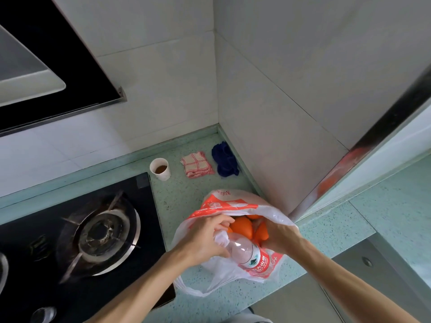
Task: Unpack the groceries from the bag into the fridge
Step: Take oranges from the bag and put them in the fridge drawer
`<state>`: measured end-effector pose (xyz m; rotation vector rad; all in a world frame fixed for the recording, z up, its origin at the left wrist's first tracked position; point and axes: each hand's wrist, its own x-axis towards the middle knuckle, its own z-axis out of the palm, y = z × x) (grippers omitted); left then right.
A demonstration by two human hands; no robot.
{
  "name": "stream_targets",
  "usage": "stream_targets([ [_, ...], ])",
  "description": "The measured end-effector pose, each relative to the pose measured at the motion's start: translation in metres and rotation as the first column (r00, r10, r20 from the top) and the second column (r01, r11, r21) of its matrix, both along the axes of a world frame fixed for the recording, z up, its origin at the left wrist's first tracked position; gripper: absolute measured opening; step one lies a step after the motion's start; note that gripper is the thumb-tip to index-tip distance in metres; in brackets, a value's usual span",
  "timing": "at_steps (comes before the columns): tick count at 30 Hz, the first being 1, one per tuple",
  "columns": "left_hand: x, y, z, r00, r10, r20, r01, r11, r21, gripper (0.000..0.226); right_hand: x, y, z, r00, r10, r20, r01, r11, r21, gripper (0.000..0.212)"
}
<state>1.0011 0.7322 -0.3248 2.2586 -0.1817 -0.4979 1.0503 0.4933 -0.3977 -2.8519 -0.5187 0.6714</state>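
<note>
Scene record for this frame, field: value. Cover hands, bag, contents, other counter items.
surface: green speckled countertop
bag: white-and-red plastic bag on the countertop, mouth open
contents: oranges; water bottle with a red label, lying on its side
left hand: grips the bunched bag rim
right hand: curled at the bag's right rim; whether it grips bag or orange is unclear
behind bag: paper cup with brown liquid, checked cloth, blue cloth
left of bag: gas burner
</note>
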Motion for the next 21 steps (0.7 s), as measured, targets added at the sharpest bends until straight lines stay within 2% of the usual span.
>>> stream_targets([
  [3,-0.002,0.001,0.006,0.987,-0.057,0.152,0.019,0.971,0.237,0.060,0.000,0.001,0.020,0.997,-0.054,0.057,0.050,0.996,0.070,0.056],
  [5,-0.002,0.001,0.008,0.984,-0.045,0.172,-0.004,0.962,0.274,0.057,-0.004,0.003,0.038,0.993,-0.103,0.052,0.093,0.982,0.162,0.063],
  [7,-0.001,0.003,0.006,0.992,0.014,0.123,-0.043,0.970,0.239,0.058,-0.006,0.005,0.055,0.996,-0.085,-0.029,0.090,0.963,0.253,0.064],
  [11,0.001,0.008,0.000,0.997,0.071,-0.004,-0.070,0.988,0.136,0.055,-0.008,0.007,0.077,0.907,-0.086,-0.413,0.285,0.847,0.449,0.065],
  [15,0.003,0.015,-0.006,0.984,0.169,-0.048,-0.164,0.982,0.089,0.055,-0.018,0.013,0.081,0.857,0.035,-0.513,0.260,0.832,0.491,0.060],
  [19,0.002,0.021,-0.004,0.967,0.217,-0.132,-0.214,0.976,0.036,0.057,-0.017,0.012,0.082,0.793,0.032,-0.608,0.377,0.758,0.532,0.056],
  [21,0.003,0.018,0.003,0.968,0.215,-0.126,-0.214,0.977,0.025,0.055,-0.017,0.009,0.081,0.775,0.015,-0.631,0.439,0.706,0.556,0.058],
])
